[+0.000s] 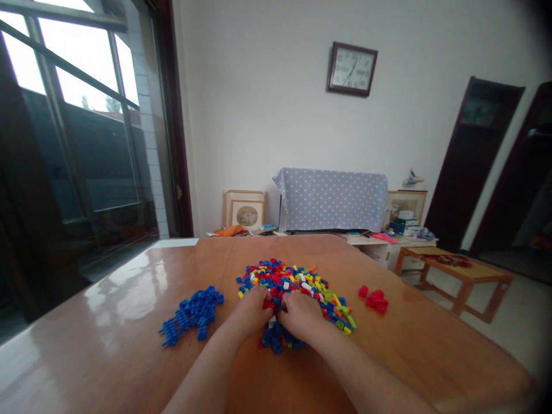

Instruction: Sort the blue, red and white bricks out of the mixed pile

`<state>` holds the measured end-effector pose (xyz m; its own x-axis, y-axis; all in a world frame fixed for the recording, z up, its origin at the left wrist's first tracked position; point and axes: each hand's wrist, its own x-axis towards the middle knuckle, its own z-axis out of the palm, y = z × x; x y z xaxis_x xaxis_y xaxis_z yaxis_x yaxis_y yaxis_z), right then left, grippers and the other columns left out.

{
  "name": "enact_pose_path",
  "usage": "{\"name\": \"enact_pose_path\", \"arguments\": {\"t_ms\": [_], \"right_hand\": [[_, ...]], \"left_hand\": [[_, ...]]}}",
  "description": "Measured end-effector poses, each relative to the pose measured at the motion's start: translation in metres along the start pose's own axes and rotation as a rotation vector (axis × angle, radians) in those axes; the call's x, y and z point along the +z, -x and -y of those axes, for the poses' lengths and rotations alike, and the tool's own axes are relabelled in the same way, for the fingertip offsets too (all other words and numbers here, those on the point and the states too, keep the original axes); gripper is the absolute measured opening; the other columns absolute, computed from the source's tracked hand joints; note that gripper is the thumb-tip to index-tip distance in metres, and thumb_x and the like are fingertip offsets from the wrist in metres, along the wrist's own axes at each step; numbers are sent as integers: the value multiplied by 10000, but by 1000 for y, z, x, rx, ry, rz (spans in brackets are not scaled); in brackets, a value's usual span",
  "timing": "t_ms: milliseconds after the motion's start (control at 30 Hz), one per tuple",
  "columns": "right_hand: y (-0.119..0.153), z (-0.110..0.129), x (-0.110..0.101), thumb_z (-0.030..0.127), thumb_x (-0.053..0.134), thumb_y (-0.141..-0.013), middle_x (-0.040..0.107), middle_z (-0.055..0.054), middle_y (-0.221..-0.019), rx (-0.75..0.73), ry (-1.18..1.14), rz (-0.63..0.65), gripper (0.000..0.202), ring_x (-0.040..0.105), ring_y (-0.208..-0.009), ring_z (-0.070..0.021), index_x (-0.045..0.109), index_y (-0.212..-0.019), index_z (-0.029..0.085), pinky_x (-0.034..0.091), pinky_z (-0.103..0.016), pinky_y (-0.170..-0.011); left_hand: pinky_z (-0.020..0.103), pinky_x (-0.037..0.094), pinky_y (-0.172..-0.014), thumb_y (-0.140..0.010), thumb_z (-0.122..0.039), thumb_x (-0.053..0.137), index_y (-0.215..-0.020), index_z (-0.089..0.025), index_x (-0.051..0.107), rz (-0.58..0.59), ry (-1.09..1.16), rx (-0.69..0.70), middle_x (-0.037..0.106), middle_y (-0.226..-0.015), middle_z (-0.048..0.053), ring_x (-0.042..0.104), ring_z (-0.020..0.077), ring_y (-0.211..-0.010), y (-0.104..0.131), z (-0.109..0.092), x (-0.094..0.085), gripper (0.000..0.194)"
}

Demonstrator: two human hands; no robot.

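1. Worktop [107, 345]: glossy brown wood; far edge short of the dotted cloth [332, 198], right edge slanting out to a rounded near-right corner.
2. Strip of wood shows between blue brick pile [196, 310], left, and mixed brick pile [280, 279], centre; wider stretch right of the mixed pile, with red brick cluster [376, 301] on it, apart from the right edge.
3. Left hand [253, 310] and right hand [301, 313] at near part of mixed pile, close together; bricks lie between, beyond and nearer than the fingers.
4. Both hands' fingers curled inward; cannot tell if either grips a brick.
5. Wall clock [352, 69], far: 10 and 11 readable, other numerals partly blurred. Any brick lettering too small to tell.
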<state>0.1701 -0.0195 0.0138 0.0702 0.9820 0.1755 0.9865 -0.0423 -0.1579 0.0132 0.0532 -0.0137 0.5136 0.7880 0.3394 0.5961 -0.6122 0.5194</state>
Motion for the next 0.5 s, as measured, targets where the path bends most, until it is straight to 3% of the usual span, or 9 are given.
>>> {"name": "enact_pose_path", "arguments": {"t_ms": [167,300,400,500], "right_hand": [[0,1,-2,300,615,-806,732,-56,-907,11,-9,-21,119,681,-873,-222,683,-864,222,364,-283,-640],[5,-12,-8,277,610,-815,714,-19,-875,46,-70,-68,80,647,-830,-175,670,-827,225,283,-275,-608],[9,-40,-11,262,593,-818,697,-3,-824,72,-166,-132,84,610,-768,-148,665,-813,221,254,-266,-598],[13,-89,-8,256,574,-814,685,5,-749,132,-279,-200,98,584,-704,-140,660,-792,214,268,-248,-589]], "left_hand": [[265,382,-711,-714,-96,597,-801,-184,631,62,-98,-31,637,-886,54,582,199,-830,-2,-2,1,128],[256,385,-708,-724,-101,592,-826,-187,642,54,-117,-28,643,-893,47,583,192,-828,-1,-4,1,143],[256,387,-706,-738,-103,586,-832,-186,645,36,-116,-14,641,-879,41,579,186,-821,-1,-8,-2,139],[264,405,-742,-765,-115,582,-899,-184,659,-17,-81,-20,643,-910,44,582,187,-850,-2,-12,-7,170]]}}
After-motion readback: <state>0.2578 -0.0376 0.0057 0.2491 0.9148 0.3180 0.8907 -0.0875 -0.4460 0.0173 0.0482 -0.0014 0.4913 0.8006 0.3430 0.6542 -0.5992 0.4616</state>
